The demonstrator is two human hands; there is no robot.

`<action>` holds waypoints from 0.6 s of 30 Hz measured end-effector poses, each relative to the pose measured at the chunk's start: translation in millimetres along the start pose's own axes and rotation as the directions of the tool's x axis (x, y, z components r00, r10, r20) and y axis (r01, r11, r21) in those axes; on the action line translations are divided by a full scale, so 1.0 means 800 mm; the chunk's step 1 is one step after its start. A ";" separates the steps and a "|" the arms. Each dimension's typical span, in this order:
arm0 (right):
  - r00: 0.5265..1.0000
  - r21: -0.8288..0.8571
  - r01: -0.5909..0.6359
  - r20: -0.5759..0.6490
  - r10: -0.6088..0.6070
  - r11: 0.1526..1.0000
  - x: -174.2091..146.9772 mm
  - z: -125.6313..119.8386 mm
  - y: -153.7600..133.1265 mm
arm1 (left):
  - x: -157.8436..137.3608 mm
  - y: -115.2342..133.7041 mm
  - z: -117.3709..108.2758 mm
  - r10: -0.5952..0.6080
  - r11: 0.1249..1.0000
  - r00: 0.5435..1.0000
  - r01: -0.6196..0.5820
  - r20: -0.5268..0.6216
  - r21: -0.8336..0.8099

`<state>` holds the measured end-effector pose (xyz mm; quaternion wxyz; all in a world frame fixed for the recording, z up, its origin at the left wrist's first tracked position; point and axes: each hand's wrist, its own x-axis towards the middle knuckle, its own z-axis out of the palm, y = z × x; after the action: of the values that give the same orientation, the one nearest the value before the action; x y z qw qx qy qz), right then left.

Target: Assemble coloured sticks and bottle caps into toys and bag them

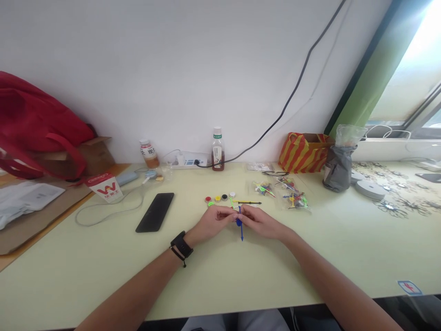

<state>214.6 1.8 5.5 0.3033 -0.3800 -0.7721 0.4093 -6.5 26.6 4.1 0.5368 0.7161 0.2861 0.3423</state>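
Between both hands, over the middle of the table, is a small blue plastic piece (241, 233) with an arrow-shaped tip pointing down toward me. My left hand (217, 221) pinches it from the left side, and my right hand (259, 221) pinches it from the right. The fingertips of both hands meet around its upper part and hide much of it. Just beyond the hands lie small round pieces in red (208, 199), yellow (217, 198), black (224, 197), white (232, 195) and green (211, 204). A black-and-yellow arrow stick (250, 202) lies behind my right hand.
A black phone (155, 212) lies left of my hands. Clear bags of coloured plastic parts (296, 200) lie to the right. Along the wall stand a brown bottle (217, 151), a power strip (191, 160) and a striped bag (303, 152). White discs (370, 189) sit farther right.
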 end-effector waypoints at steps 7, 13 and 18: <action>0.989 -0.144 -0.004 -0.150 -0.018 0.990 0.003 -0.010 0.007 | 0.004 -0.007 -0.002 0.010 0.999 0.985 -0.003 -0.173 0.042; 0.792 -0.456 -0.242 -0.603 -0.097 0.857 -0.008 -0.067 0.019 | 0.009 -0.003 -0.037 0.155 0.951 0.875 -0.006 -0.459 0.308; 0.785 -0.635 -0.579 -0.603 0.139 0.512 -0.009 -0.075 0.045 | 0.013 -0.015 -0.060 0.221 0.897 0.806 0.053 -0.550 0.439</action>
<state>277.3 32.9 2.1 0.1863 -0.7190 -0.6689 -0.0308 -39.2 65.2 3.3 0.2330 0.6883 0.4733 0.4980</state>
